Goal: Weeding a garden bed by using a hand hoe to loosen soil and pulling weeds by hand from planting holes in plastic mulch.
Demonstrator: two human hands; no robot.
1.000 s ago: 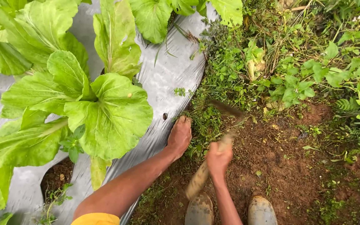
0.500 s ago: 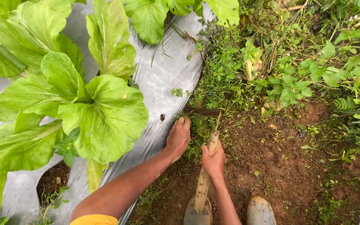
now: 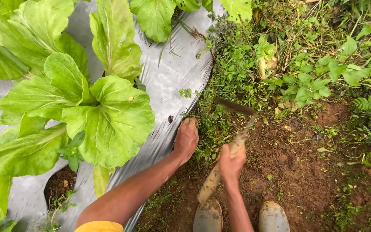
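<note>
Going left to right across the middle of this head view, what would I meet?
Big leafy green plant → grey plastic sheet → left hand gripping weeds → right hand holding a muddy wooden-handled hoe → bare brown soil → weeds.

Tool: mud-caked wooden-handled hoe (image 3: 226,161), gripped mid-handle, tilted, dark blade blurred just above the weeds.
Weeds: low green clump (image 3: 209,124), rooted at the edge of the silver plastic mulch sheet (image 3: 168,81), grasped by fingers.
</note>
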